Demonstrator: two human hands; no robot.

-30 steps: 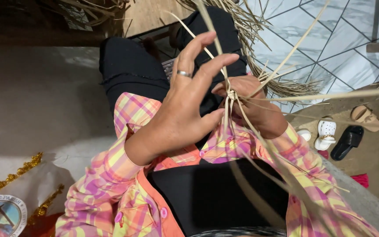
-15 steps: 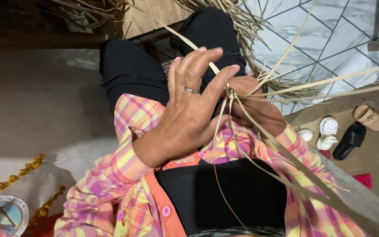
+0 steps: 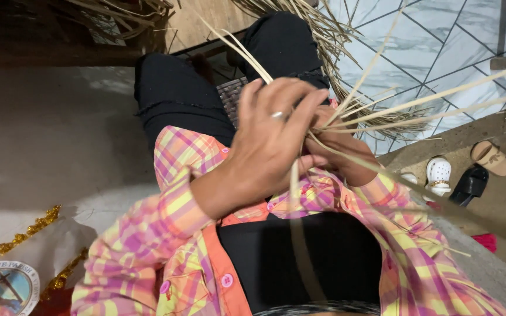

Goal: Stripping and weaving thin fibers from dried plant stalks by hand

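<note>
Head view shows the person seated, both hands raised at the centre of the frame over black-trousered knees. The left hand [image 3: 273, 143], wearing a ring, has its fingers curled closed around a cluster of pale straw strips [image 3: 382, 96] where they cross. The right hand [image 3: 338, 155] lies just behind it, mostly hidden; its fingers look closed on the same strips, though the exact grip cannot be told. Loose strip ends fan out toward the upper right and down across the pink plaid shirt [image 3: 165, 234]. A heap of dry straw [image 3: 323, 35] lies on the tiled floor at the top. Sandals and shoes [image 3: 469, 169] sit at the right edge.
</note>
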